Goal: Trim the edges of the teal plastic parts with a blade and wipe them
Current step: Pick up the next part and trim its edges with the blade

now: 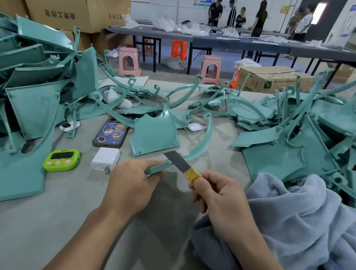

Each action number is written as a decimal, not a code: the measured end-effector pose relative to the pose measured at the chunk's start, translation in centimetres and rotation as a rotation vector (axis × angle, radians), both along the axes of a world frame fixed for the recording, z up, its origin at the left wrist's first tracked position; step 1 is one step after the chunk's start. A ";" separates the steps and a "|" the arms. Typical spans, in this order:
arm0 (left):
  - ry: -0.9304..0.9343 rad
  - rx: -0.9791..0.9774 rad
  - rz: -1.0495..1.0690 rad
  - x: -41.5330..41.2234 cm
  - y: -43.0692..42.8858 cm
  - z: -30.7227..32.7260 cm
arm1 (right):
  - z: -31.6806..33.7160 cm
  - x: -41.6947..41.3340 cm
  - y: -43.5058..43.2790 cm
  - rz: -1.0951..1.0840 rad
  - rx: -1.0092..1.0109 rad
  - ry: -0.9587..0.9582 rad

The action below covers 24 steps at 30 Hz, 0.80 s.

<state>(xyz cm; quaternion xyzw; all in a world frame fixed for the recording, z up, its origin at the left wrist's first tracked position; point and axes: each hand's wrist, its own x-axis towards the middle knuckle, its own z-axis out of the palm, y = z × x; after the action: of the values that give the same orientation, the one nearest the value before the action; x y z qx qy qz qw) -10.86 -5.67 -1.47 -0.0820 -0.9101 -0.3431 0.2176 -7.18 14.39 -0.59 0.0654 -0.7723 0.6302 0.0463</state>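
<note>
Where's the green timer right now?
Head view: the timer lies on the table, left of the left hand, beside the white charger and nearer than the phone.

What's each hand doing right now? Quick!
The left hand grips a teal part.
The right hand pinches the blade by its yellow wrap.

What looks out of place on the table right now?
A phone, a white charger and a green timer lie among the teal parts, close to the blade in the right hand. The phone's far end sits under a part. Nothing looks spilled.
</note>
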 end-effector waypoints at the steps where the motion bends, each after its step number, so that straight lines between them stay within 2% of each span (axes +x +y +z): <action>1: 0.003 0.005 0.005 0.0 -0.1 0.0 | -0.1 0.0 -0.1 -0.029 0.062 0.006; 5: 0.005 0.018 -0.008 -0.2 -0.1 -0.1 | -0.3 -0.7 0.5 -0.335 0.393 -0.027; 6: 0.011 0.018 -0.012 -0.2 -0.2 -0.2 | -0.3 -0.8 0.8 -0.397 0.412 -0.043; 8: 0.011 0.039 0.001 -0.3 -0.3 -0.5 | -0.2 -1.1 1.1 -0.396 0.281 -0.035; 10: -0.016 0.075 0.022 -0.5 -0.6 -0.7 | 0.0 -0.7 0.8 -0.229 0.054 0.018; 11: -0.027 0.081 0.025 -0.6 -0.7 -0.8 | 0.2 -0.4 0.5 -0.117 0.011 0.053; 13: -0.044 0.073 0.034 -0.8 -0.7 -0.9 | 0.2 0.2 -0.1 0.053 0.100 0.106; 14: -0.047 0.073 0.034 -0.8 -0.8 -0.8 | 0.0 0.2 -0.2 0.068 0.151 0.110; 20: -0.010 0.065 0.000 -0.7 -0.7 -0.4 | -0.7 -2.4 2.0 -0.410 0.314 -0.099; 22: -0.012 0.059 -0.002 -0.8 -0.8 -0.4 | -0.8 -2.4 2.1 -0.384 0.205 -0.046; 24: -0.037 0.067 0.013 -0.9 -1.1 -0.6 | -0.7 -1.7 1.6 -0.175 0.000 0.033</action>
<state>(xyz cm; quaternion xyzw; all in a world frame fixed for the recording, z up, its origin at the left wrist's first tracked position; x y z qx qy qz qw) -11.80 -6.80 -2.09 -0.0624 -0.9025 -0.3733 0.2056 -8.91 15.95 -1.27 0.0079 -0.7742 0.6226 0.1140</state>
